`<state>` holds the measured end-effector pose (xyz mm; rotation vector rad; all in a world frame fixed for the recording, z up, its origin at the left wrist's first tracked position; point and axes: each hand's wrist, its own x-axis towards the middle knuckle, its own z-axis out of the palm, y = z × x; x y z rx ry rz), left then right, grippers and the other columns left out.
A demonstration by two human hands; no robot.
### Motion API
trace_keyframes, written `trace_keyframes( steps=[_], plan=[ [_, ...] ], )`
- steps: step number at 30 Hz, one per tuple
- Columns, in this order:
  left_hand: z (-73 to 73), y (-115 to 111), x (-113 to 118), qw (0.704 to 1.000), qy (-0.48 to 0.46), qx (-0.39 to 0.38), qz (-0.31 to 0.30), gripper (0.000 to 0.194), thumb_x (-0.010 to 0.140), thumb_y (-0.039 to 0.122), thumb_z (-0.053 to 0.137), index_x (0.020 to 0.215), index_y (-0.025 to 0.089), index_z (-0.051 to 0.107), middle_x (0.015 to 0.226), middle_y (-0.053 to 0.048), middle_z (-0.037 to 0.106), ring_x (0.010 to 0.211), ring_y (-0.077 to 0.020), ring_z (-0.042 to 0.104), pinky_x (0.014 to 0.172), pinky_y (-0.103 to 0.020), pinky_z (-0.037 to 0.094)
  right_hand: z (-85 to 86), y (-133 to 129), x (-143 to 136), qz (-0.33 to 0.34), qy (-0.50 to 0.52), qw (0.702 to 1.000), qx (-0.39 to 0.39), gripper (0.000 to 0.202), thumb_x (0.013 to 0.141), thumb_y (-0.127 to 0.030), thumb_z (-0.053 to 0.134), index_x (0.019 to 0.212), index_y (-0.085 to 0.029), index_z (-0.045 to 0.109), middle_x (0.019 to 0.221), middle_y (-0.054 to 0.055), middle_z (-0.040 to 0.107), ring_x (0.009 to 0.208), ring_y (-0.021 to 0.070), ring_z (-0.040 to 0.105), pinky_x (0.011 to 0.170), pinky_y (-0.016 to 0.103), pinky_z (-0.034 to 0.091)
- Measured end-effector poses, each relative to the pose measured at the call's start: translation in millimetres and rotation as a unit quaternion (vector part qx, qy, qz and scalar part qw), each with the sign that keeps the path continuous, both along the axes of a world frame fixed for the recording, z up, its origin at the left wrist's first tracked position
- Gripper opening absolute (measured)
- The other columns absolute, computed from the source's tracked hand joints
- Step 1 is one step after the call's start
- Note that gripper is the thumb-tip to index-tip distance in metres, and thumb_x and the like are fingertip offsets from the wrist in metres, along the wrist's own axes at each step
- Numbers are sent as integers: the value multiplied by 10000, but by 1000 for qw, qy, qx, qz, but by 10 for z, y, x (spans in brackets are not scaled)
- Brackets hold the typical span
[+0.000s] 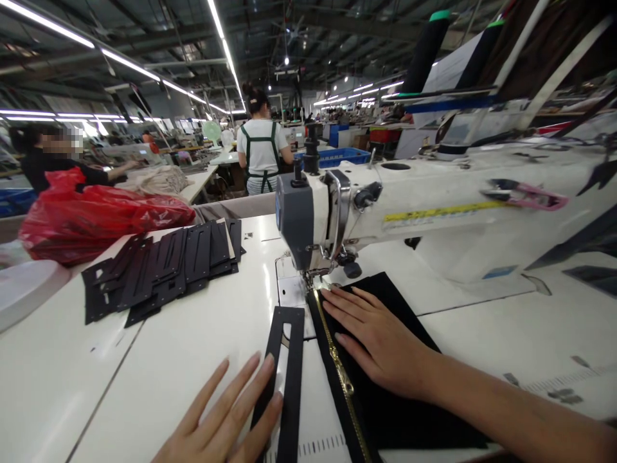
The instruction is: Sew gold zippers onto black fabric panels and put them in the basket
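- Posture, right hand (373,337): palm down on black fabric (402,315), angled toward sewing machine (434,238).
- Right fingers (344,305): extended, slightly parted, beside gold zipper (329,337).
- Left hand (222,421): low, palm down; fingers spread wide, touching slotted black strip (292,386) on counter (178,366).

Hands (380,337) rest on black fabric (409,411) and slotted strip (295,386).

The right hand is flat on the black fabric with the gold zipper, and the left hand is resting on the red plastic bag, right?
Not quite: the left hand is on the black slotted strip, as the head view shows. The rest is right.
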<state>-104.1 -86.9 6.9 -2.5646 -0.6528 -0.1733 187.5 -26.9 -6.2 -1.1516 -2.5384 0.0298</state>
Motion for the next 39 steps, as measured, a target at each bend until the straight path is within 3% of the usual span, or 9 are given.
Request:
trace_keyframes(
  steps=[6, 10, 16, 19, 22, 25, 29, 34, 39],
  plan=[
    [295, 127, 190, 985, -24, -168, 14, 508, 809, 191, 455, 1314, 196, 399, 1347, -95, 435, 1232, -267, 398, 977, -448, 370, -17, 15, -6, 2, -16, 1000, -6, 466, 881, -203, 390, 1340, -124, 367, 1402, 65, 343, 1292, 200, 292, 1026, 421, 281],
    [221, 228, 275, 970, -83, -218, 60, 513, 790, 85, 401, 1296, 167, 430, 1223, -127, 532, 1102, -242, 510, 921, -421, 449, -17, 6, -12, 0, -9, 1000, -7, 472, 879, -204, 390, 1343, -125, 362, 1396, 70, 352, 1291, 210, 296, 1022, 435, 290],
    [-36, 551, 244, 958, -188, -209, 63, 495, 816, 44, 348, 1254, 231, 483, 1311, -77, 477, 1201, -226, 446, 953, -416, 438, -43, -24, -27, -3, -2, 1000, 1, 454, 884, -183, 373, 1332, -111, 380, 1391, 87, 357, 1291, 208, 300, 1030, 442, 297],
    [-1, 600, 224, 940, -261, -210, 70, 416, 852, 140, 397, 1245, 243, 485, 1179, -38, 597, 1030, -184, 593, 892, -326, 495, -54, -69, -71, -18, -3, 1000, 3, 439, 891, -175, 348, 1320, -103, 398, 1390, 92, 355, 1289, 211, 305, 1043, 442, 284],
    [62, 564, 352, 932, -328, -141, 56, 396, 872, 199, 415, 1265, 206, 457, 1187, -63, 590, 1040, -193, 589, 898, -319, 489, -53, -120, -125, -34, 2, 999, -4, 428, 901, -180, 331, 1317, -116, 408, 1391, 84, 353, 1291, 207, 300, 1054, 435, 268],
    [53, 540, 614, 956, -285, -67, 24, 349, 876, 120, 364, 1190, 128, 515, 1178, -119, 590, 1060, -199, 577, 889, -322, 494, -41, -142, -147, -33, 22, 999, -12, 435, 896, -167, 348, 1327, -141, 395, 1391, 76, 356, 1294, 193, 294, 1061, 423, 262],
    [-19, 569, 889, 985, -164, -48, 25, 337, 828, 18, 333, 1041, 38, 594, 1078, -180, 632, 980, -233, 621, 808, -339, 544, -29, -128, -124, -7, 42, 999, -13, 467, 882, -132, 362, 1349, -158, 357, 1386, 88, 368, 1300, 177, 280, 1063, 412, 261],
    [-44, 619, 902, 990, -136, -37, 18, 341, 859, 37, 308, 1022, 31, 608, 1073, -188, 632, 974, -263, 621, 812, -407, 542, -50, -116, -129, -24, 48, 999, -10, 474, 883, -148, 367, 1356, -133, 341, 1387, 107, 363, 1288, 197, 306, 1058, 418, 266],
    [-79, 680, 830, 989, -146, -38, -2, 334, 892, 66, 291, 1014, 42, 601, 1041, -162, 651, 988, -229, 615, 857, -370, 524, -27, -87, -143, -23, 26, 998, -62, 524, 886, -172, 347, 1400, -196, 248, 1412, 102, 327, 1287, 255, 295, 1025, 482, 263]
  ],
)
